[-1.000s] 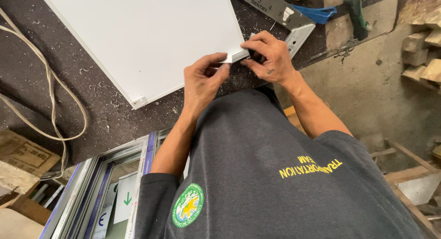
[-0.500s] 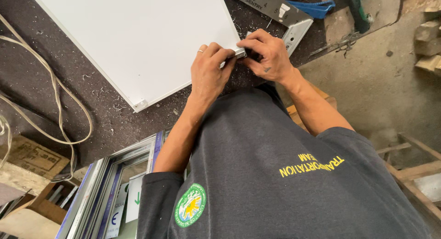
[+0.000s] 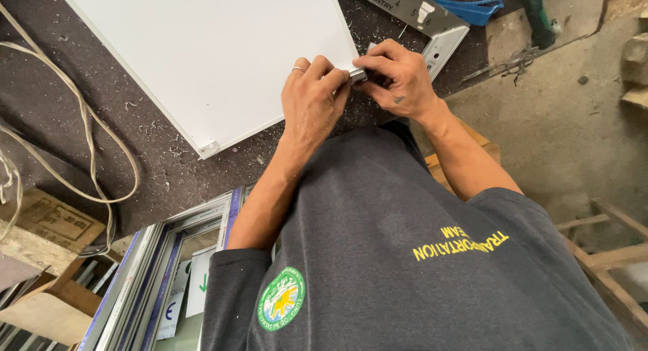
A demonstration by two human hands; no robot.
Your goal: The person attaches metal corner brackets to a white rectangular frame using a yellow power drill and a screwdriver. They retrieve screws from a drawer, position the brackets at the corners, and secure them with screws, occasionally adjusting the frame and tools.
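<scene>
While both hands pinch a small metal piece point(image 3: 358, 73), left hand point(image 3: 312, 101), right hand point(image 3: 399, 77), grips closed, white panel point(image 3: 209, 54) beside

panel point(image 3: 209, 47): was plain white, with a pale grey edge strip
workbench top point(image 3: 81, 74): was dark brown-black, speckled with pale shavings
corner piece point(image 3: 356, 73): was silvery grey metal
ring point(image 3: 298, 69): was silver, on the left hand point(image 3: 312, 104)
shirt point(image 3: 405, 256): was charcoal grey, with yellow lettering and a round green-and-yellow badge
cable point(image 3: 88, 121): was cream
square ruler point(image 3: 412, 7): was grey steel with white marks
scoop-shaped thing point(image 3: 472, 10): was bright blue
cardboard box point(image 3: 40, 223): was tan
</scene>
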